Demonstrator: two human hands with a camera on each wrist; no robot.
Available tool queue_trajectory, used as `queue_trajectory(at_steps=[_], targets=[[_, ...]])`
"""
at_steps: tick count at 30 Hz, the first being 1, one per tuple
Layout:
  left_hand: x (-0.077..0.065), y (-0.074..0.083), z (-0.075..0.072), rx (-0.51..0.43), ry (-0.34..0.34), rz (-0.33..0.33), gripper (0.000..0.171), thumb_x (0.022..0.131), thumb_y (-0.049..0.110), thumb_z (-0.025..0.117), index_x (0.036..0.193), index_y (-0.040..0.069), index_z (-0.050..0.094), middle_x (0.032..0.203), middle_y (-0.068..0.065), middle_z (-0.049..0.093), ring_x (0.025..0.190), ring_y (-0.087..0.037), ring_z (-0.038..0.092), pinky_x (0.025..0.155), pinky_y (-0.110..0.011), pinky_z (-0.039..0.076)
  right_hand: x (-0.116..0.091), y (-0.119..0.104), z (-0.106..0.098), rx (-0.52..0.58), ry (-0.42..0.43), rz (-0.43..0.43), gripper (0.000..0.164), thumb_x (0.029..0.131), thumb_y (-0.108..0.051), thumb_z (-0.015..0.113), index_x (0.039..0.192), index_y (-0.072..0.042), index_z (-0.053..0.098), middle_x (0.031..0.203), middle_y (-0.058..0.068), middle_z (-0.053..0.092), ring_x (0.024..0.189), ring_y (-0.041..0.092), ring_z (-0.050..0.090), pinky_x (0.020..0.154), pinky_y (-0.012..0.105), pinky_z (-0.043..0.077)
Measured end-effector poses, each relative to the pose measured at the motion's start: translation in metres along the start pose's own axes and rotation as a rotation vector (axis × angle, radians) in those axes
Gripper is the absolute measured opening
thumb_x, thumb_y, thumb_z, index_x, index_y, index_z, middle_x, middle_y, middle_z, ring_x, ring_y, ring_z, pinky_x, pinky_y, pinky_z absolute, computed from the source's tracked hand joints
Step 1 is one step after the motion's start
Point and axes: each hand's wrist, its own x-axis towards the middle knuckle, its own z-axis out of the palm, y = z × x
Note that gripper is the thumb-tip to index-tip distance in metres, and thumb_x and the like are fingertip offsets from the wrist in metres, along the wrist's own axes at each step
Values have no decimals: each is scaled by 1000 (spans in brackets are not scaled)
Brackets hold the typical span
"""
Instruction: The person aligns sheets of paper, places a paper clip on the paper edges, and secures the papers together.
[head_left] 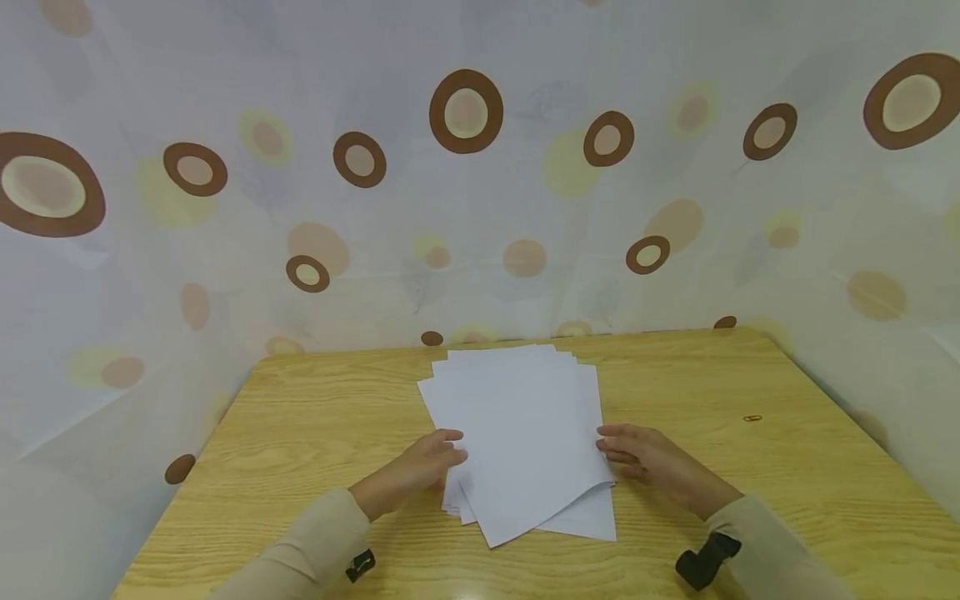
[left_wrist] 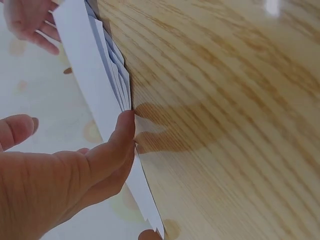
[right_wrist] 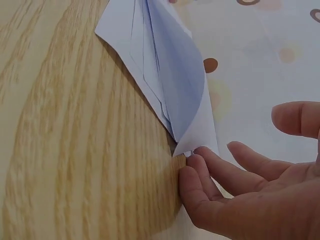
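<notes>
A loose stack of white paper sheets lies on the wooden table, its edges fanned out unevenly. The top sheet sits askew, and its lower right corner curls up in the right wrist view. My left hand is at the stack's left side; its extended fingers touch the paper edges while the thumb stays apart above. On the opposite side, my right hand has its fingertips against the right edge, near the raised corner, with the thumb lifted away. Neither hand grips a sheet.
A small orange-brown paper clip lies on the table to the right of the stack. A white curtain-like sheet with brown and yellow circles hangs behind and beside the table. Dark straps are on both sleeves.
</notes>
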Motion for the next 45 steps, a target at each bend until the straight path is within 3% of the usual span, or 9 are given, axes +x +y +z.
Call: queue_trajectory(at_steps=[7, 11, 14, 20, 26, 31, 41, 45], targets=[[-2, 2, 1, -9, 25, 3, 52, 99, 22, 49, 143, -3, 34, 145, -36, 29, 132, -49, 33, 98, -56, 41, -5, -10, -3, -32, -54, -35, 58, 104, -24, 40, 144, 13, 23, 150, 34, 19, 137, 47, 24, 107, 56, 31], [-5, 1, -1, -27, 77, -10, 58, 98, 21, 50, 146, -3, 26, 145, -39, 24, 132, -53, 29, 101, -61, 35, -7, -12, -9, -53, -50, -50, 60, 104, -26, 39, 145, 14, 19, 150, 36, 15, 139, 48, 17, 109, 59, 23], [-6, -1, -3, -58, 107, -16, 63, 98, 20, 50, 148, -3, 20, 143, -40, 26, 129, -53, 34, 102, -61, 34, -5, -11, -13, -47, -45, -44, 59, 105, -24, 36, 145, 14, 17, 151, 36, 15, 140, 48, 14, 111, 59, 20], [-4, -3, -7, -98, 110, -34, 66, 98, 21, 48, 149, -3, 14, 140, -33, 39, 128, -50, 39, 104, -59, 33, 1, -10, -17, -8, -17, -8, 58, 106, -23, 33, 146, 14, 14, 151, 35, 14, 140, 47, 18, 112, 55, 23], [-1, -3, -6, -83, 125, -63, 69, 96, 24, 51, 150, -1, 14, 141, -33, 37, 121, -54, 43, 104, -62, 31, 4, -12, -14, 45, 28, 34, 59, 104, -23, 37, 146, 14, 16, 149, 36, 20, 136, 45, 30, 108, 48, 35], [1, 0, -7, -126, 125, -81, 69, 97, 23, 50, 150, -1, 13, 145, -33, 32, 129, -49, 37, 104, -60, 33, 7, -13, -11, 91, 52, 62, 60, 104, -23, 38, 146, 14, 17, 149, 36, 22, 135, 43, 33, 105, 43, 38], [3, 1, -9, -190, 90, -76, 70, 96, 23, 49, 150, 0, 11, 147, -32, 30, 135, -47, 31, 107, -57, 31, 11, -18, -6, 153, 76, 96, 60, 104, -20, 33, 145, 17, 9, 147, 38, 21, 134, 44, 34, 104, 39, 41], [5, 1, -8, -211, 78, -67, 69, 97, 21, 50, 150, 0, 11, 147, -31, 30, 135, -46, 31, 107, -54, 32, 13, -20, -3, 187, 92, 109, 60, 104, -19, 33, 145, 17, 8, 148, 38, 20, 137, 45, 28, 107, 42, 37]])
